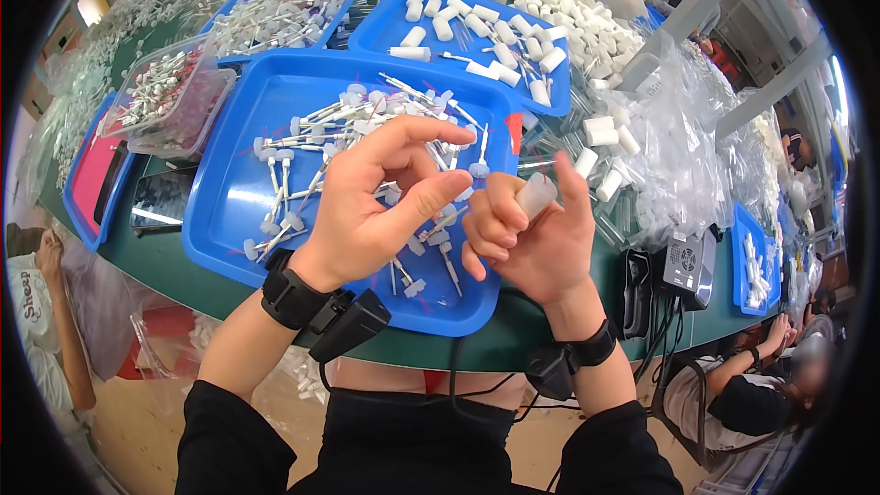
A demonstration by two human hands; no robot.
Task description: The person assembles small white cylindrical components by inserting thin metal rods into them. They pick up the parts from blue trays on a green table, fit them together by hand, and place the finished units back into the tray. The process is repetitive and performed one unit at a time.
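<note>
White tube (536, 195) sits in my right hand (552, 252); my left hand (365, 206) gapes wide. 1 seems underway; many sticks (353, 115) await, trayed near the tabletop's (170, 261) front edge.

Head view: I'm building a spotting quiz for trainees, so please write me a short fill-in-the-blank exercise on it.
The right hand holds a ____ cylinder.
The large tray beneath the left hand is ____.
The clear plastic box is to the ____ of the large tray.
The wrist straps are ____.

Missing words: white; blue; left; black.
</note>
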